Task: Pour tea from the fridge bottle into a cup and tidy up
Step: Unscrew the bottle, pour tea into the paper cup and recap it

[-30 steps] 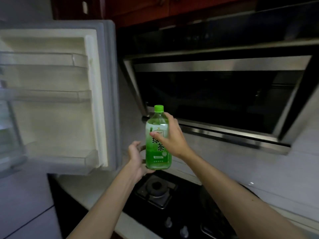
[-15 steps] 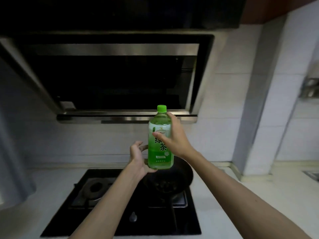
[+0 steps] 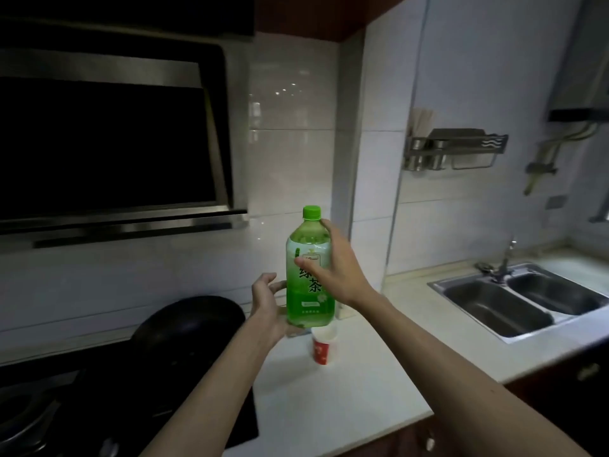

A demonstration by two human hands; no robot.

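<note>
A green tea bottle with a green cap is held upright in the air above the white counter. My right hand grips its upper body from the right. My left hand cups the bottle's lower left side and base, fingers spread. Just below the bottle stands a red paper cup with a white inside, on the counter. The cap is on the bottle.
A black wok sits on the dark gas hob at the left, under a range hood. A double steel sink with a tap lies at the right. A metal rack hangs on the tiled wall.
The view has swung right from the open fridge past the hob to the counter and sink. The bottle stays upright in both hands, and the red cup has come into view beneath it.
</note>
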